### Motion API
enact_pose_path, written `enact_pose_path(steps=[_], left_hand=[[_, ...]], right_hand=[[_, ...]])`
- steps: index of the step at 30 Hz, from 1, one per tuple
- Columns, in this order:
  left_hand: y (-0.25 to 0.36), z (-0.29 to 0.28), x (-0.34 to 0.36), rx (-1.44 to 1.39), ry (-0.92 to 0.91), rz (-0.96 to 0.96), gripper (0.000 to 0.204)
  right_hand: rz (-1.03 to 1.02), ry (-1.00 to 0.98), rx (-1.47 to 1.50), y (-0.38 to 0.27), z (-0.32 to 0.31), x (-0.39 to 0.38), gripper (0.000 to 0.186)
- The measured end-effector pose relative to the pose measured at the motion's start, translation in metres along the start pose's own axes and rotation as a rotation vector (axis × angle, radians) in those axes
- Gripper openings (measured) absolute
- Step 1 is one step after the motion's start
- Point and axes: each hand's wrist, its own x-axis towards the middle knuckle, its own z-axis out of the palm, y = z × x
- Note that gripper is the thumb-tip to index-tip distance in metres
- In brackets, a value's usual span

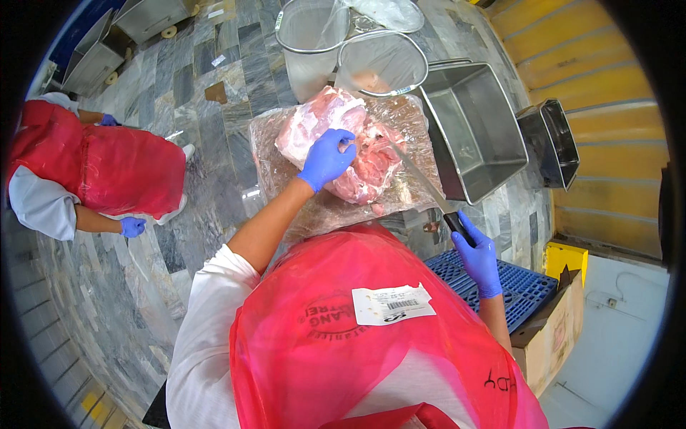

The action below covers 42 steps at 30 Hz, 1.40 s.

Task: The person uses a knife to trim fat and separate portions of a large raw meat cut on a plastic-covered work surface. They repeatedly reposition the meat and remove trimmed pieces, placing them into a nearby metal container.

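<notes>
My left hand point(329, 157) in a blue glove has curled fingers on a large pink piece of raw meat point(304, 130), gripping it near the middle of a plastic-covered work surface point(268, 136). A second, redder mass of meat point(375, 168) lies against it at the right. My gloved right hand point(476, 254) is closed on the black handle of a long knife point(427, 182), whose blade points up and left, its tip at the redder meat. A small scrap point(376, 209) lies below the meat.
Lined round bins point(300, 28) stand beyond the work surface, with steel tubs point(479, 136) to its right. A blue plastic pallet point(529, 297) and cardboard box point(554, 336) are at lower right. A co-worker in a red apron point(132, 171) is at left on the tiled floor.
</notes>
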Motion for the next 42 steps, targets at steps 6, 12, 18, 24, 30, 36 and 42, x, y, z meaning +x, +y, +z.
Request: enact_pose_path(steps=[6,12,18,24,30,36,42], left_hand=[[-0.006,-0.010,0.018,0.428,0.136,0.381,0.042],[0.000,-0.006,0.013,0.638,-0.120,0.353,0.045],[-0.020,0.006,0.006,0.636,-0.084,0.356,0.018],[-0.015,0.007,0.011,0.596,-0.119,0.341,0.013],[-0.021,0.005,0.013,0.594,-0.152,0.327,0.014],[-0.013,-0.001,-0.003,0.646,-0.246,0.295,0.015],[-0.007,0.004,-0.008,0.606,-0.250,0.252,0.016]], right_hand=[[-0.087,0.057,-0.148,0.012,0.011,-0.013,0.056],[-0.139,0.090,-0.311,-0.006,0.036,-0.019,0.053],[-0.151,0.137,-0.399,-0.032,0.065,0.003,0.048],[-0.190,0.185,0.060,0.033,0.082,0.003,0.046],[0.023,0.119,0.149,0.061,0.054,0.023,0.048],[0.173,0.036,0.154,0.028,0.030,0.010,0.049],[0.085,0.083,0.105,0.044,0.034,-0.013,0.049]])
